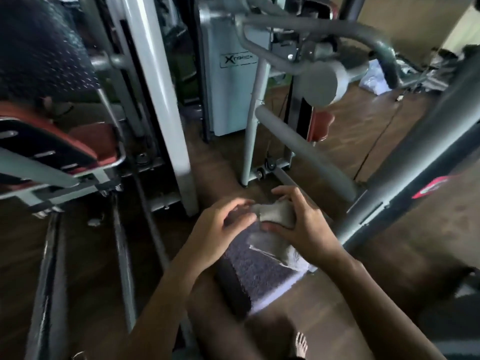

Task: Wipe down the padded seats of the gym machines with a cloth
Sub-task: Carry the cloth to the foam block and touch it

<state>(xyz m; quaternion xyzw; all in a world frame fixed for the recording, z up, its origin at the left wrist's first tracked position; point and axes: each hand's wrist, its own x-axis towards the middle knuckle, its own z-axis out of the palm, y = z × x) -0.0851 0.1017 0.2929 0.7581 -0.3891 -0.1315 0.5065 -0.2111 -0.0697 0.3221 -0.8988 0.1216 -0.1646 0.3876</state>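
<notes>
A single wide-angle camera on the head looks forward and down, close above the left hand (218, 229) and right hand (305, 226) at lower centre; machine frames (415, 157) bend along the picture's edges.

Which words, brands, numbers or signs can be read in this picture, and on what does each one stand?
"X", then smaller letters too blurred to read: outlined logo on the white machine cover.
Red and white sticker on the grey frame tube: print too blurred to read.
The cloth shows no text; nothing else is readable.
</notes>
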